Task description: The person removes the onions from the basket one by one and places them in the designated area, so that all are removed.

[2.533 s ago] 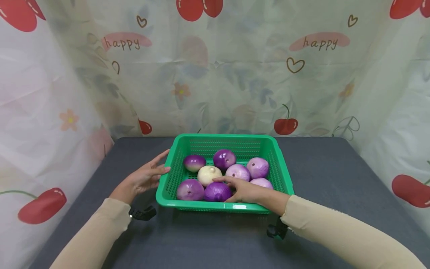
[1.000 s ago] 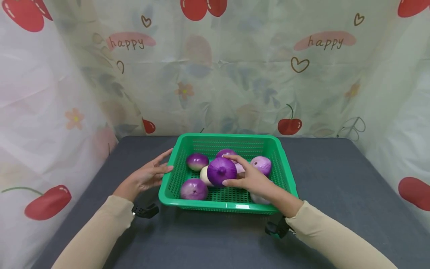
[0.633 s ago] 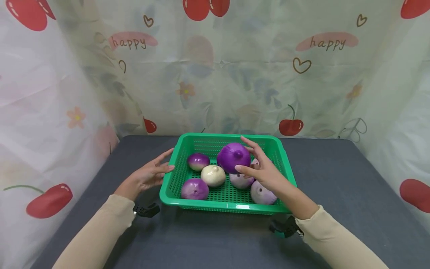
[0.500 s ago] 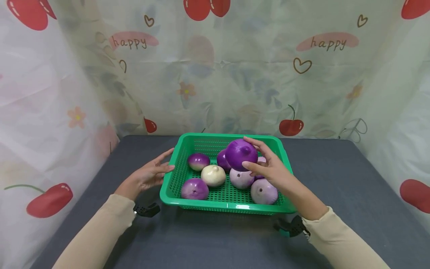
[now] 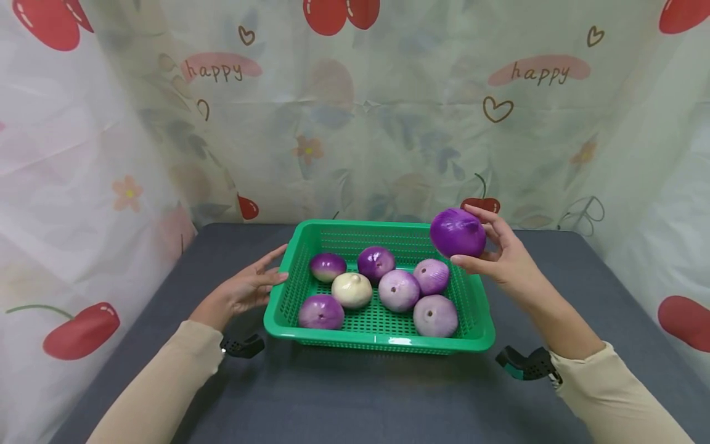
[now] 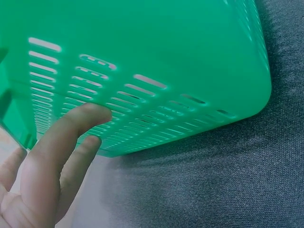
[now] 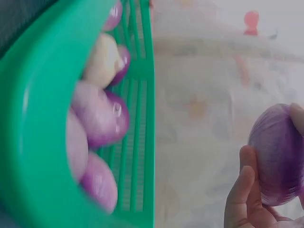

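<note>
My right hand (image 5: 507, 262) grips a deep purple onion (image 5: 457, 233) between thumb and fingers, up above the right rim of the green basket (image 5: 344, 340). The right wrist view shows the same purple onion (image 7: 278, 154) with fingers around its underside. My left hand (image 5: 238, 290) rests at the basket's left side, fingers extended and fingertips at the rim. From the left wrist, fingers (image 6: 71, 137) lie against the slotted wall. Inside the basket are a cream-white onion (image 5: 352, 291) and several purple ones, among them a pale one (image 5: 436, 316) at the front right.
The basket stands on a dark grey tabletop (image 5: 366, 394). A printed curtain (image 5: 360, 123) with cherries and hearts hangs behind and at both sides. Black wrist cameras (image 5: 527, 362) sit under both wrists.
My right hand has taken the deep purple onion from the basket's front middle, lifted it and carried it right, past the right rim. My left hand stays at the basket's left side.
</note>
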Demonstrator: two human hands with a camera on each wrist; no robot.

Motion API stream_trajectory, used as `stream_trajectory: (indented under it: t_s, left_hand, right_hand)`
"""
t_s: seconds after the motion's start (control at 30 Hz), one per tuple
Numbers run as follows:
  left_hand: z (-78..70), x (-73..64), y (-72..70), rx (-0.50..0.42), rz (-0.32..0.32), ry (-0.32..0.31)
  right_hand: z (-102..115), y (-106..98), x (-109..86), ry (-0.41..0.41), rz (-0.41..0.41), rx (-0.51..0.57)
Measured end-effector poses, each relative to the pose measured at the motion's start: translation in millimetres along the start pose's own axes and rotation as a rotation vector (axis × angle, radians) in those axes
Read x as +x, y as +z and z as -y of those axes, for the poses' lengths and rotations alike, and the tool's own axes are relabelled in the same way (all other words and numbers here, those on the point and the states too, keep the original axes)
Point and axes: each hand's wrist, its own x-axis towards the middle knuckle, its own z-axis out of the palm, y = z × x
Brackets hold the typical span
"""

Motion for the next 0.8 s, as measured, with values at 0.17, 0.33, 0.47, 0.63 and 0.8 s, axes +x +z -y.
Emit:
stream_trajectory:
  t_s: [0.17, 0.33, 0.47, 0.63, 0.8]
  left_hand:
    - [-0.5, -0.6, 0.5, -0.012, 0.0, -0.004]
    - [-1.8, -1.2, 1.3, -0.029, 0.004, -0.005]
    - [-2.7, -1.3, 1.7, -0.032, 0.003, -0.007]
    - [-3.0, -1.2, 2.6, -0.041, 0.001, -0.008]
    - [-2.4, -1.4, 2.9, -0.042, 0.003, -0.007]
  right_hand:
    - [-7.6, -24.9, -1.8, 0.009, -0.028, -0.038]
    - [-15.2, -44.5, -3.3, 0.048, -0.04, -0.1]
    - [-21.0, -55.1, -4.5, 0.081, -0.045, -0.104]
    - [-30.6, -64.1, -4.4, 0.112, -0.062, -0.119]
    - [-43.0, -69.2, -2.1, 0.186, -0.072, -0.114]
